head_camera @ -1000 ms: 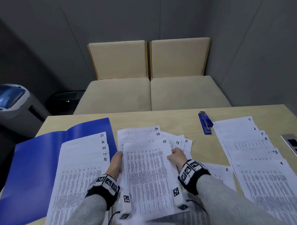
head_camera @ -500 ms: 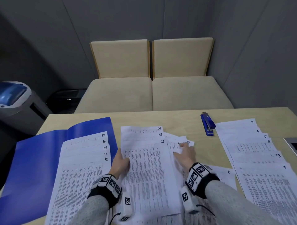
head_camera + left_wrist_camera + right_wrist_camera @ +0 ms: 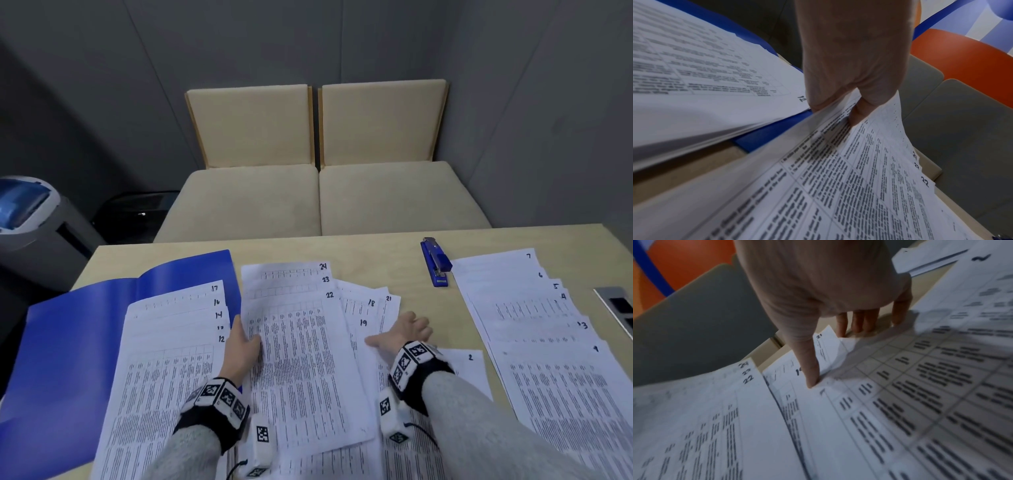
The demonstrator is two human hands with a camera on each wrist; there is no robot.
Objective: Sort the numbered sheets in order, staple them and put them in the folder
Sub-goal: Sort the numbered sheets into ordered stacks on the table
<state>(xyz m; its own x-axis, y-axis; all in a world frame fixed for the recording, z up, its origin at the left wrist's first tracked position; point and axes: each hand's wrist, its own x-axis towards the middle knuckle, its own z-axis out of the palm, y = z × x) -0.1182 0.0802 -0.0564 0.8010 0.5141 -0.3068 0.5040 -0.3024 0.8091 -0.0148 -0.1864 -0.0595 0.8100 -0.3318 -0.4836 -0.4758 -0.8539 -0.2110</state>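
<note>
Sheets 22 to 24 (image 3: 301, 359) lie fanned mid-table. My left hand (image 3: 245, 346) pinches their left edge (image 3: 859, 178), thumb on top and fingers underneath. Loose sheets 18, 19 and 21 (image 3: 363, 315) lie just to their right. My right hand (image 3: 402, 334) is spread flat there, with the thumb pressing on sheet 19 (image 3: 797, 395) and the fingers straight beside sheet 21 (image 3: 826, 345). Sheets 12 to 17 (image 3: 164, 359) are fanned on the open blue folder (image 3: 68, 342). Sheets 1 to 7 (image 3: 534, 308) are fanned at the right, with sheet 2 (image 3: 469, 366) beside my right wrist. A blue stapler (image 3: 435, 262) lies behind them.
Two beige chairs (image 3: 318, 192) stand beyond the table's far edge. A grey bin with a blue lid (image 3: 27, 219) stands on the floor at the left. A grey metal plate (image 3: 616, 305) is set in the table at the right edge.
My right hand has let go of the right edge of sheets 22 to 24 and moved right onto the loose sheets, fingers spread. My left hand has kept its hold.
</note>
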